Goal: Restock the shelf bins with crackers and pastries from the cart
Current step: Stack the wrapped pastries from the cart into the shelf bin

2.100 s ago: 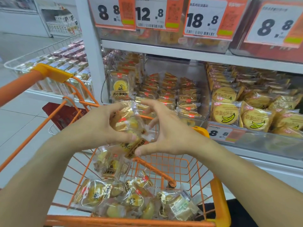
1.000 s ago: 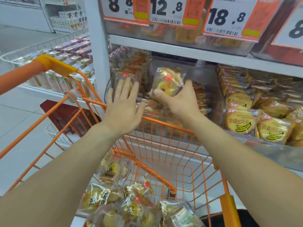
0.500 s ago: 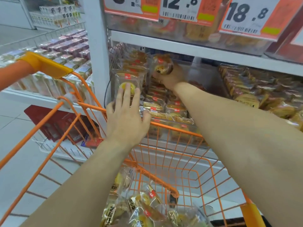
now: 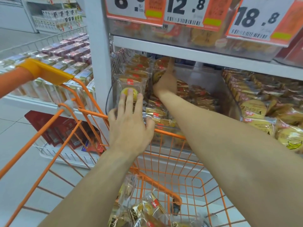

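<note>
Pastries reach the shelf bin (image 4: 229,102): the right hand (image 4: 165,84) has pushed deep into it, fingers curled round a wrapped pastry (image 4: 159,69) against the upright stack. A second ago it hovered at the bin's mouth. The left hand (image 4: 131,128), fingers spread and straight, steadies the front pack (image 4: 129,86). More pastries wait in the cart (image 4: 165,196) below both hands.

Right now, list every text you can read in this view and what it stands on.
"12.8": middle price tag on the top shelf bin.
"18.8": right price tag.
"8": left price tag, its decimals cut off.
Barcodes, small print and pastry packet labels: too blurred to read.
</note>
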